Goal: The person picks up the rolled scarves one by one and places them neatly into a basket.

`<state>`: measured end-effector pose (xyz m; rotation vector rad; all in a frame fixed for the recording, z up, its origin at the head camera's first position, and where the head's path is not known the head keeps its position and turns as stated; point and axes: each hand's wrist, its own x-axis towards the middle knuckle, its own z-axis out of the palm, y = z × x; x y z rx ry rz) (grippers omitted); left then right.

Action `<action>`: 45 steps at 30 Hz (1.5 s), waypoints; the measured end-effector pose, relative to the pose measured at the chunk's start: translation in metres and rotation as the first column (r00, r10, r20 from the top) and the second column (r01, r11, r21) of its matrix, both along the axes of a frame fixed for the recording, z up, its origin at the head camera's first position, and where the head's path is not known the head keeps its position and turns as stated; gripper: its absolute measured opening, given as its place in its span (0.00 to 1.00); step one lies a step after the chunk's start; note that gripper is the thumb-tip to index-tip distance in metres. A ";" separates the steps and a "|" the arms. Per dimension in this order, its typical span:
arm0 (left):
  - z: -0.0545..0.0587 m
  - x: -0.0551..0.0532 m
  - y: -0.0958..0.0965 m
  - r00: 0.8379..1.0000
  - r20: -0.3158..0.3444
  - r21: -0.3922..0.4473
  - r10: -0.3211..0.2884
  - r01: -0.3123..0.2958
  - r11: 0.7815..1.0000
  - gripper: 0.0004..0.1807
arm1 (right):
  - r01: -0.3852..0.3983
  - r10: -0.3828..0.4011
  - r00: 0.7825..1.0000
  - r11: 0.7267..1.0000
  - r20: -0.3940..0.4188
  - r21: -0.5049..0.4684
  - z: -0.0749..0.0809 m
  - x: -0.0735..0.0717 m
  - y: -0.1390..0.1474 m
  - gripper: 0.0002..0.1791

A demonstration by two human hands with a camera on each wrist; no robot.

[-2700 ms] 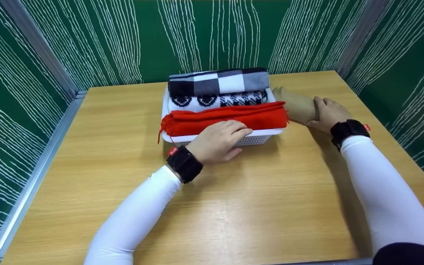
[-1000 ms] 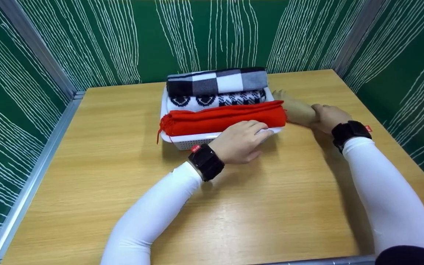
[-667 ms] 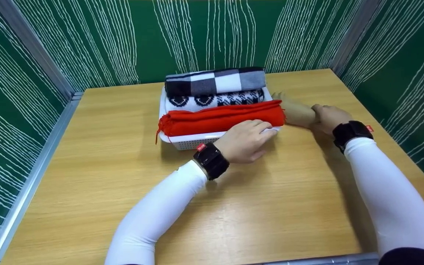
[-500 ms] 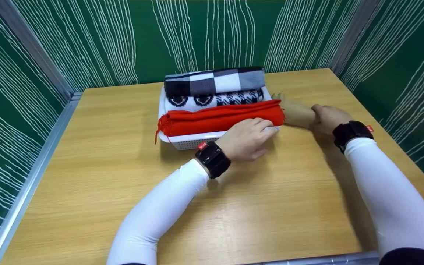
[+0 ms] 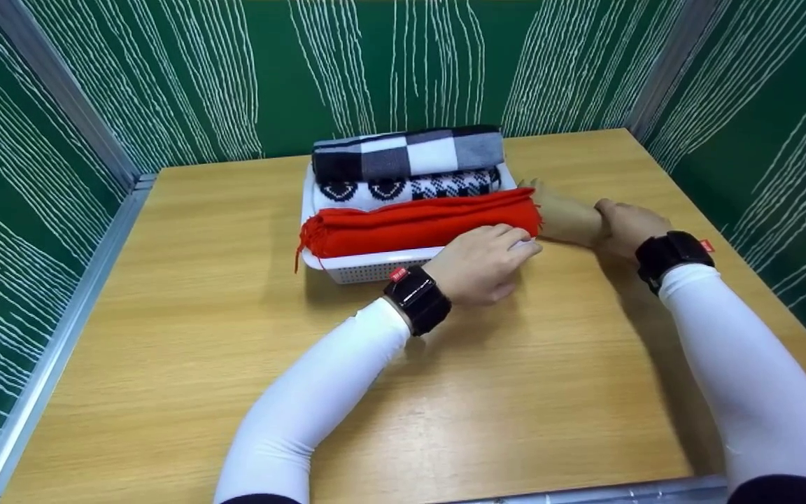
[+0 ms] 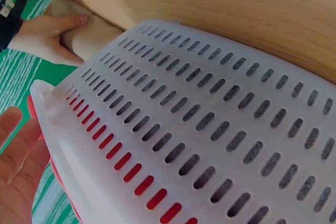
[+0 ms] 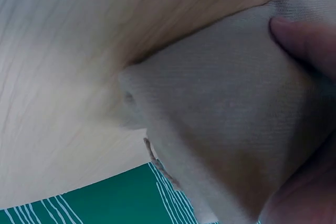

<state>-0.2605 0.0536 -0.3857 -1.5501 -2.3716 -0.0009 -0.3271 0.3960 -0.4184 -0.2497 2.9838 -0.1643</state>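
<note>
In the head view a white perforated basket (image 5: 361, 273) holds a rolled red fringed scarf (image 5: 403, 225) at the front. Behind it lie a black-and-white patterned roll (image 5: 455, 184) and a black, grey and white checked roll (image 5: 431, 155). My left hand (image 5: 480, 264) lies over the front rim near its right end, fingers at the red scarf; in the left wrist view the left-hand fingers (image 6: 23, 148) look loosely extended beside the rim. To the basket's right, my right hand (image 5: 630, 225) grips the near end of a rolled beige scarf (image 5: 565, 215). Ribbed beige cloth (image 7: 210, 87) fills the right wrist view.
The wooden table (image 5: 200, 336) bears the basket near its back edge. Green walls (image 5: 186, 77) with white streaks stand on three sides, with grey metal posts (image 5: 676, 63) at the corners. A metal strip (image 5: 620, 493) runs along the table's front edge.
My left hand has slid right along the basket's front rim. The right hand has stayed by the beige scarf, its fingers drawing closer round the end. The basket looks unmoved.
</note>
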 end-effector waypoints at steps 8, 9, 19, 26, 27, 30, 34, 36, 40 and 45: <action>0.001 0.001 0.009 1.000 0.000 -0.016 -0.008 0.008 1.000 0.32 | 0.011 -0.012 1.000 1.000 0.014 0.015 0.004 0.004 -0.001 0.35; 0.000 0.001 0.010 1.000 -0.003 -0.020 -0.011 0.011 1.000 0.33 | 0.004 -0.005 1.000 1.000 0.009 0.022 0.004 0.004 -0.001 0.35; -0.002 0.006 0.023 1.000 0.006 -0.060 -0.025 0.026 0.998 0.35 | 0.026 -0.026 1.000 0.999 -0.006 0.022 0.003 0.008 -0.004 0.34; -0.005 0.007 0.036 0.999 0.032 -0.075 -0.008 0.010 0.997 0.37 | 0.037 -0.037 0.999 0.999 -0.007 0.007 0.000 0.013 -0.002 0.36; -0.005 0.008 0.037 0.999 0.036 -0.077 -0.003 0.006 0.997 0.37 | 0.033 -0.033 0.999 0.999 -0.007 0.007 0.000 0.013 -0.001 0.36; -0.006 0.009 0.041 0.999 0.044 -0.079 0.008 -0.005 0.997 0.37 | 0.023 -0.023 1.000 1.000 -0.011 0.010 -0.002 0.014 0.002 0.37; -0.007 0.010 0.045 0.999 0.050 -0.080 0.017 -0.013 0.997 0.37 | 0.025 -0.025 1.000 1.000 -0.010 0.002 -0.003 0.014 0.003 0.36; -0.008 0.010 0.048 0.998 0.050 -0.083 0.025 -0.021 0.996 0.37 | 0.033 -0.033 0.999 0.999 -0.008 -0.005 -0.004 0.015 0.003 0.35; -0.012 0.011 0.054 0.997 0.057 -0.086 0.045 -0.040 0.996 0.36 | 0.003 -0.002 1.000 1.000 -0.025 0.013 -0.003 0.016 0.004 0.35; -0.014 0.015 0.063 0.997 0.063 -0.076 0.050 -0.046 0.996 0.34 | -0.044 0.045 0.997 0.999 -0.067 0.021 -0.004 0.019 0.007 0.35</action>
